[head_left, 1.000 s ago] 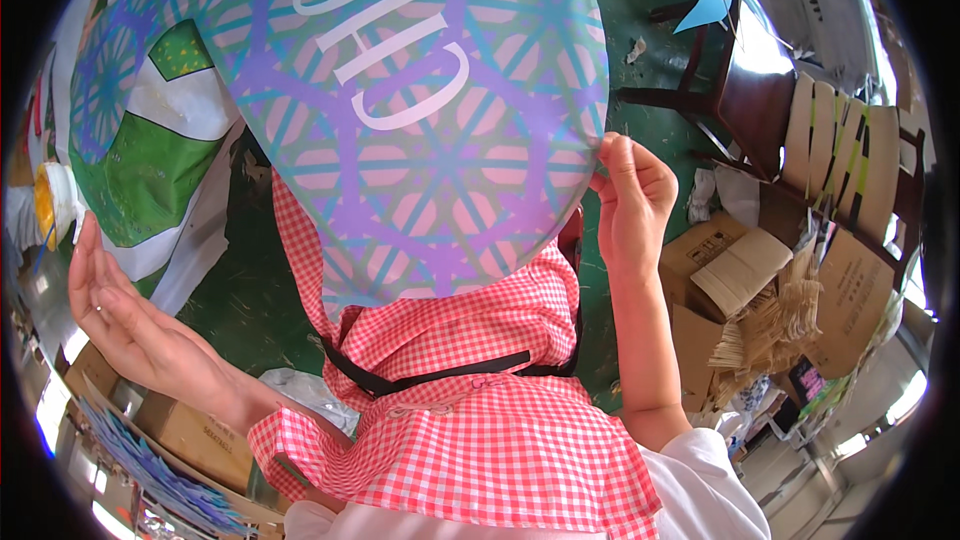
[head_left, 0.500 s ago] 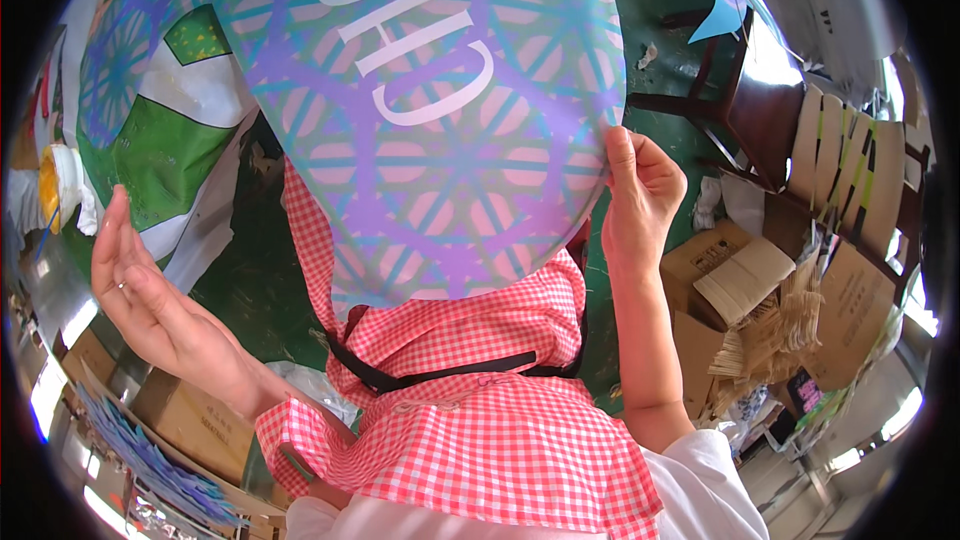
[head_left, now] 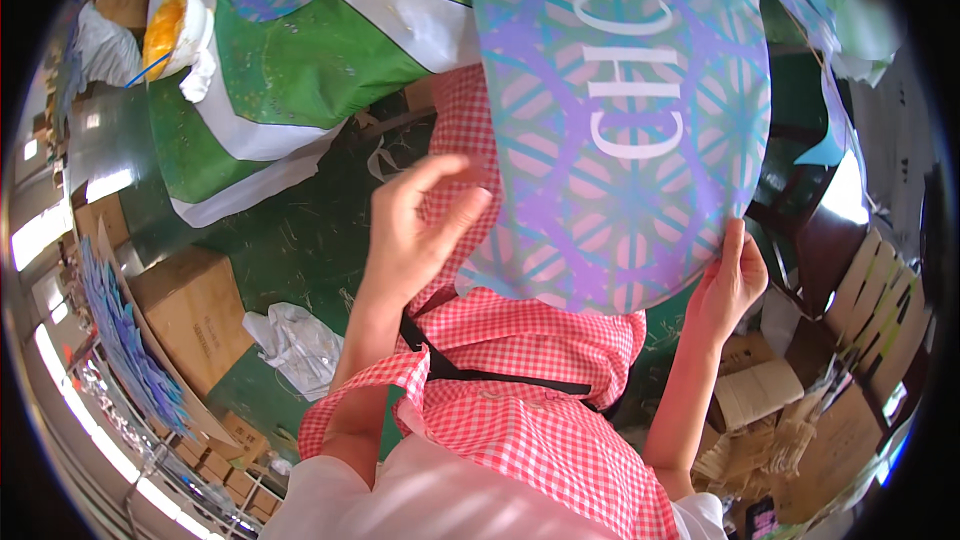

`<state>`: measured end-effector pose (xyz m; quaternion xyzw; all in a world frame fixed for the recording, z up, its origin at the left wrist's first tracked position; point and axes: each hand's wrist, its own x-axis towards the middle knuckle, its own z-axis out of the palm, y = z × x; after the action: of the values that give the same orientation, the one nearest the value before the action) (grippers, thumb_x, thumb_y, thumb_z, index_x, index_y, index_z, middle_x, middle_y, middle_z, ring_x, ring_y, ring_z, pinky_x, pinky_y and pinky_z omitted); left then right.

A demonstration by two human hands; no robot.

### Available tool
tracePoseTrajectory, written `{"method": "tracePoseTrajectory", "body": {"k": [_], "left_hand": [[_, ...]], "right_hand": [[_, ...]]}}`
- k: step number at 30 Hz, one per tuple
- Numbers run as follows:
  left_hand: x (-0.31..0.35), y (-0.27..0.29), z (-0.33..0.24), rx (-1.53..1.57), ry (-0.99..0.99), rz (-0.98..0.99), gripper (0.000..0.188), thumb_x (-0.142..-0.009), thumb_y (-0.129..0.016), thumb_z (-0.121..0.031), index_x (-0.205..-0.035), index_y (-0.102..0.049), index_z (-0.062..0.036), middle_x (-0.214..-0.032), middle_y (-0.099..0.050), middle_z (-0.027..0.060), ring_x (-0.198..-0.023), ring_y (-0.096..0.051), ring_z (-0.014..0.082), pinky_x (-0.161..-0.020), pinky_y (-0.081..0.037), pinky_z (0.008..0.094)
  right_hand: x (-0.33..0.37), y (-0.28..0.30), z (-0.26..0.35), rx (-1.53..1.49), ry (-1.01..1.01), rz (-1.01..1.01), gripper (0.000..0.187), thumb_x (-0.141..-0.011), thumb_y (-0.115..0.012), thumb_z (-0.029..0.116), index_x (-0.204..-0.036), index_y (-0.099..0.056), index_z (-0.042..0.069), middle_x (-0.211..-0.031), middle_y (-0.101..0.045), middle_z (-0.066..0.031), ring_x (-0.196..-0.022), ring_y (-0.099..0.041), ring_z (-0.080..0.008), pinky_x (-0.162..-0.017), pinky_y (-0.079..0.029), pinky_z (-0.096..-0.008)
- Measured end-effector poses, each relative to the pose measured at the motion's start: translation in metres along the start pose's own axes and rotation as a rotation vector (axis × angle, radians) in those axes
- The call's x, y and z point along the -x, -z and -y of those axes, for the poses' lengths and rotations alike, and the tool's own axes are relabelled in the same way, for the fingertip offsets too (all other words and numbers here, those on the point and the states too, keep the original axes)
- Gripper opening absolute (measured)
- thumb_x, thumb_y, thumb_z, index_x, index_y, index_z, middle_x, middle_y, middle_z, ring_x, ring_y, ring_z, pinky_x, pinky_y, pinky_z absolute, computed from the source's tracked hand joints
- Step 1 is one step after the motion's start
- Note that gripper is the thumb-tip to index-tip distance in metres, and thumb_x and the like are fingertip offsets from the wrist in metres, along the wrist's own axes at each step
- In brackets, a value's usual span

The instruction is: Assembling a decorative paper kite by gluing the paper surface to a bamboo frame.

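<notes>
The left hand (head_left: 408,240), fingers parted and holding nothing, hovers just beside the purple-teal printed sheet (head_left: 640,205); it partly covers the checked apron (head_left: 530,425), probably light, smooth, easily creased (the rim looks safest to take); the right hand (head_left: 729,285) pinches its right edge.

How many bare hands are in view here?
2: the left hand, open beside the left edge of the purple patterned sheet, and the right hand, pinching the sheet's right edge. Both show clearly.
</notes>
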<state>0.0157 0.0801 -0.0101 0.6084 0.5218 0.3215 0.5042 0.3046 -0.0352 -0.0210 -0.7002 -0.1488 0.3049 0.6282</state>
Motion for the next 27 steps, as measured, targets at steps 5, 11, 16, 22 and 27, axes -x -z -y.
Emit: {"method": "tracePoseTrajectory", "body": {"k": [5,11,16,22,27], "left_hand": [[-0.017,-0.013,-0.008,0.136,0.115,0.152,0.032,-0.082,-0.078,-0.024,-0.094,-0.069,0.0039,-0.084,-0.072,0.0088,-0.076,-0.067,0.0118,-0.070,-0.052,0.0259],[-0.043,-0.014,-0.005,0.089,0.173,0.137,0.030,-0.085,-0.076,-0.025,-0.093,-0.068,0.0022,-0.073,-0.062,-0.0026,-0.067,-0.051,0.0018,-0.059,-0.040,0.0192],[-0.058,-0.006,0.004,0.008,0.016,-0.040,0.048,-0.101,-0.051,-0.037,-0.075,-0.059,0.0037,-0.059,-0.039,-0.0011,-0.058,-0.033,0.0076,-0.051,-0.027,0.0298],[-0.064,0.025,-0.049,0.187,-0.360,0.004,0.039,-0.101,-0.052,-0.029,-0.079,-0.061,0.0011,-0.075,-0.062,0.0049,-0.070,-0.057,0.0110,-0.065,-0.045,0.0256],[-0.170,0.014,-0.066,0.346,-0.394,0.230,0.041,-0.103,-0.042,-0.036,-0.093,-0.060,0.0003,-0.084,-0.062,0.0084,-0.082,-0.062,0.0182,-0.082,-0.049,0.0327]], "right_hand": [[0.002,-0.006,0.001,0.027,0.008,-0.040,0.027,-0.096,-0.063,0.016,-0.072,-0.064,0.002,-0.061,-0.047,0.0094,-0.052,-0.029,0.0013,-0.047,-0.018,-0.0191],[0.001,-0.007,0.001,0.002,-0.013,-0.041,0.027,-0.096,-0.063,0.016,-0.073,-0.063,0.002,-0.061,-0.047,0.0096,-0.051,-0.029,0.0020,-0.046,-0.018,-0.0183],[0.000,-0.007,0.004,-0.015,-0.017,-0.027,0.027,-0.096,-0.063,0.016,-0.072,-0.063,0.003,-0.060,-0.047,0.0099,-0.050,-0.029,0.0021,-0.046,-0.018,-0.0183],[-0.001,-0.008,0.003,-0.033,-0.052,-0.004,0.028,-0.097,-0.062,0.016,-0.073,-0.063,0.003,-0.060,-0.047,0.0100,-0.050,-0.029,0.0021,-0.046,-0.017,-0.0187],[-0.002,0.001,-0.003,-0.057,-0.086,0.031,0.026,-0.097,-0.062,0.016,-0.075,-0.064,0.002,-0.064,-0.049,0.0091,-0.053,-0.031,0.0017,-0.047,-0.020,-0.0183]]}}
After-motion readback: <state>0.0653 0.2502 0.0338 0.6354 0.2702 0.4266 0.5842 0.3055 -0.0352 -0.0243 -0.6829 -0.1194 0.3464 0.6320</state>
